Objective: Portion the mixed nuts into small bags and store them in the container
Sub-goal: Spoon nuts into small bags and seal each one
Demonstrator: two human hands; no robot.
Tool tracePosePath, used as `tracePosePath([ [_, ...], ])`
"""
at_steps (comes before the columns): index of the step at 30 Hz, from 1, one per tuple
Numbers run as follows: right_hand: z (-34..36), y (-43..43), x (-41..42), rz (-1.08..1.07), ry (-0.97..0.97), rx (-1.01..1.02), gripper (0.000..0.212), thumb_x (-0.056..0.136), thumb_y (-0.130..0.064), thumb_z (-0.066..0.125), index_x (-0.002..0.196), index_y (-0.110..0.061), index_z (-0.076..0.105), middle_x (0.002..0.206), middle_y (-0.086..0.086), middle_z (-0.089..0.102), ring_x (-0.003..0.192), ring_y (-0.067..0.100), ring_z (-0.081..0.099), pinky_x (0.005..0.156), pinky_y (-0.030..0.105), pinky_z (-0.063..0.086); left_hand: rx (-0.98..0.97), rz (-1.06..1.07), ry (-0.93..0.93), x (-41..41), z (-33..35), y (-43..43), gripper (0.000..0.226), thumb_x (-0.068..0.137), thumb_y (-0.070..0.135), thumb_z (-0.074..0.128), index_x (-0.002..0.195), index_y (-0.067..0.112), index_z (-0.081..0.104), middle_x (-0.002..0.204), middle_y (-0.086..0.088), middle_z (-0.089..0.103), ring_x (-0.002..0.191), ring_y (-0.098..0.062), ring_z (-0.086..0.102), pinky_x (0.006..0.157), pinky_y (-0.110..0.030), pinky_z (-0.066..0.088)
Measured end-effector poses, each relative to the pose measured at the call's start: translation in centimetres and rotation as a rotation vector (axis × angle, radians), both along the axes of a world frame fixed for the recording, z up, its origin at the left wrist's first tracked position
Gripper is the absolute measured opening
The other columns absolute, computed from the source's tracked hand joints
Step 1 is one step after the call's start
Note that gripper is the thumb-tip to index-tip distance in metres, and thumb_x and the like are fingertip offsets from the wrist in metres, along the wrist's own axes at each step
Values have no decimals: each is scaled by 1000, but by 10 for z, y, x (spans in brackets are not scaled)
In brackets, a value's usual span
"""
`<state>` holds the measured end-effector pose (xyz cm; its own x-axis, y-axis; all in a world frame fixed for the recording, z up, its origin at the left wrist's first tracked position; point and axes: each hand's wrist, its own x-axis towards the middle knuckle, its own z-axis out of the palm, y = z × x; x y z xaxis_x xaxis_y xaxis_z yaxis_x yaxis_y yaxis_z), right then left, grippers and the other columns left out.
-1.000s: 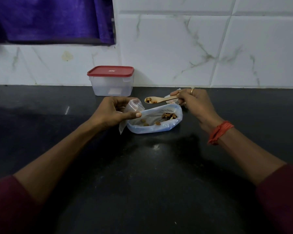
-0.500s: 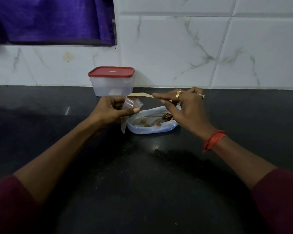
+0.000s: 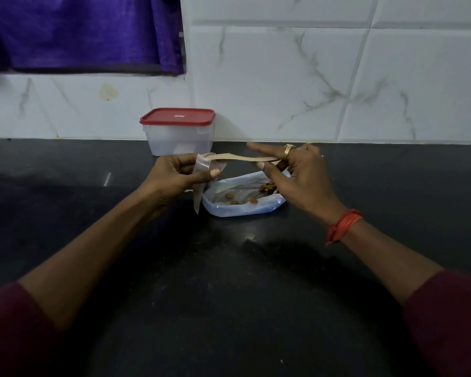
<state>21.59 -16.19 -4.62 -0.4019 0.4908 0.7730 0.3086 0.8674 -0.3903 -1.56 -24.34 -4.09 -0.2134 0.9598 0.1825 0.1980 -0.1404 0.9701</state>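
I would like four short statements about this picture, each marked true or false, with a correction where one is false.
1. The red lid sits on the container. True.
2. The left hand holds the wooden spoon. False: it holds the small bag; the right hand holds the spoon.
3. The spoon's far end meets the small bag. True.
4. The large bag with nuts lies inside the container. False: it lies on the counter, in front of the container.
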Motion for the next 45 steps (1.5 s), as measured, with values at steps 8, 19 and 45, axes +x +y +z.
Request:
tracePosePath([
  [8, 5, 3, 7, 34, 111, -147, 31, 93, -10, 67, 120, -24, 71, 94, -13, 74, 65, 12, 69, 63, 30, 59, -8, 13, 25, -2, 1, 0, 28, 81, 12, 75, 109, 16, 72, 98, 1, 77, 90, -10, 73, 69, -17, 57],
  [19, 15, 17, 32, -107, 49, -19, 17, 77, -27, 58, 78, -33, 73, 63, -22, 66, 56, 9, 61, 79, 44, 52, -14, 15, 31, -3, 1, 1, 31, 77, 16, 77, 107, 20, 71, 93, 6, 78, 88, -9, 74, 68, -16, 56],
  [45, -3, 16, 26, -174, -452, 122, 39, 77, -50, 47, 104, -44, 75, 77, -17, 70, 79, 7, 61, 102, 39, 25, 107, 31, 106, -2, 1, 1, 47, 72, 25, 78, 118, 18, 69, 104, 9, 75, 99, -4, 70, 78, -16, 56],
])
